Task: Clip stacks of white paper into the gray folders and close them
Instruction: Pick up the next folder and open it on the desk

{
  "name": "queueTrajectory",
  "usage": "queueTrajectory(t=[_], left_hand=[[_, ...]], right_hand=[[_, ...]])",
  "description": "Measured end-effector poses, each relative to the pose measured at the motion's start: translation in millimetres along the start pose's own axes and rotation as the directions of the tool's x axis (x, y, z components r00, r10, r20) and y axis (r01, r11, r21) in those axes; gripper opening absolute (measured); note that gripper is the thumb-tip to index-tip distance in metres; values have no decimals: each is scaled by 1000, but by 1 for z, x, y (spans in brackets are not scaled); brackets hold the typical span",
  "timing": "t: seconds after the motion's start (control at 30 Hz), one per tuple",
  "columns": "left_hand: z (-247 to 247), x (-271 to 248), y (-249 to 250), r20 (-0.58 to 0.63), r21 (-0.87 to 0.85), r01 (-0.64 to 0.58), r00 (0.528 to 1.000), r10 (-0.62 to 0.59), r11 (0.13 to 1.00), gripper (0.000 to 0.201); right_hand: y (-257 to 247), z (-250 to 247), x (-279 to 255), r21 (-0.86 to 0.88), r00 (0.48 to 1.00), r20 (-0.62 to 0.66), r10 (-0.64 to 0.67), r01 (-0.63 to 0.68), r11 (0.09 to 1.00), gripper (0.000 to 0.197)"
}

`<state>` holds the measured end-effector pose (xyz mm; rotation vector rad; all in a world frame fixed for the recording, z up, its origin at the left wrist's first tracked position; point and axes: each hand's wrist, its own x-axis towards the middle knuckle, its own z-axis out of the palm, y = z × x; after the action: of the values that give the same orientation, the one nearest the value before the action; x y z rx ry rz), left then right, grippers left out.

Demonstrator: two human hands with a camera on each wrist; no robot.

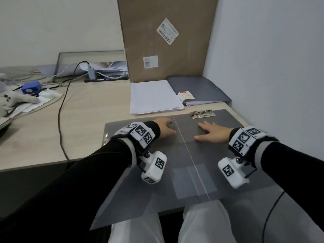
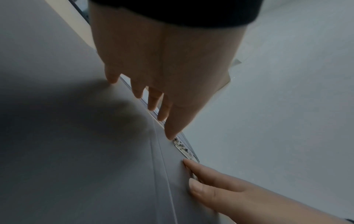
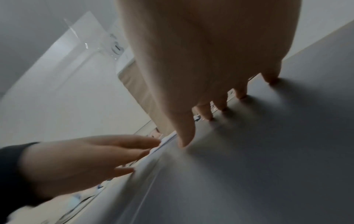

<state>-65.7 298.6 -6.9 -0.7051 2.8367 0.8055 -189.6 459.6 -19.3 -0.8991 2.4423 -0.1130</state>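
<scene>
A gray folder point(image 1: 201, 155) lies spread open flat in front of me, its spine crease running down the middle. My left hand point(image 1: 165, 128) rests flat on the left leaf beside the crease, fingers straight. My right hand point(image 1: 209, 131) lies flat on the right leaf, fingers spread. A metal clip point(image 1: 202, 114) sits at the far edge of the right leaf, just beyond my right fingertips. A stack of white paper point(image 1: 154, 97) lies behind the folder. In the wrist views, both hands point(image 2: 153, 84) point(image 3: 220, 91) press on the gray surface.
Closed gray folders point(image 1: 199, 90) with a small white-red box point(image 1: 185, 97) on top lie at the back right by the wall. A tall cardboard box point(image 1: 166, 37) stands behind the paper. Cables point(image 1: 61, 106), a blue device point(image 1: 30, 87) and clutter cover the desk's left.
</scene>
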Motion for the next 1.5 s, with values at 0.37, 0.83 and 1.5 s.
queueTrajectory(t=[0.37,0.83,1.5], left_hand=[[14,22,-9,160,173,-47,987,19,984,82],[17,32,-18,163,201,-90,985,57,975,77],[14,36,-14,160,168,-62,986,34,984,77]], right_hand=[[-14,-21,35,-139,977,-177,-123,99,985,76],[-6,-13,72,-185,976,-105,-191,169,968,59],[33,-50,33,-39,950,-313,19,-33,999,39]])
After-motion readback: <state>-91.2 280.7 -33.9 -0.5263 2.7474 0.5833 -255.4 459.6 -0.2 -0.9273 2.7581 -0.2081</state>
